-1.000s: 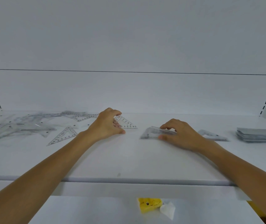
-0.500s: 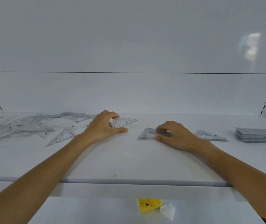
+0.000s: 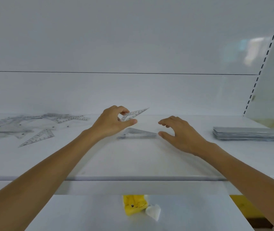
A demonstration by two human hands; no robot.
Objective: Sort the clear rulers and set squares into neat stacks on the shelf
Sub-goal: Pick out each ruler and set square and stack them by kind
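Head view: the left hand [image 3: 114, 124] has lifted a set square [image 3: 135, 113] off the shelf [image 3: 133, 162], pinched in thumb and fingers just above the middle stack [image 3: 138, 134] — the right hand [image 3: 181, 135] has let go, fingers spread — so stacking probably comes next.

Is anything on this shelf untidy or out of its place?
Yes. The pile at the left is scattered, its rulers and set squares overlapping at mixed angles, unlike the neat stack at the right. A stray set square lies alone beside the pile.

L hand [image 3: 114, 124] raised, pinching set square [image 3: 135, 113]; R hand [image 3: 181, 134] low, fingers loosely curled.
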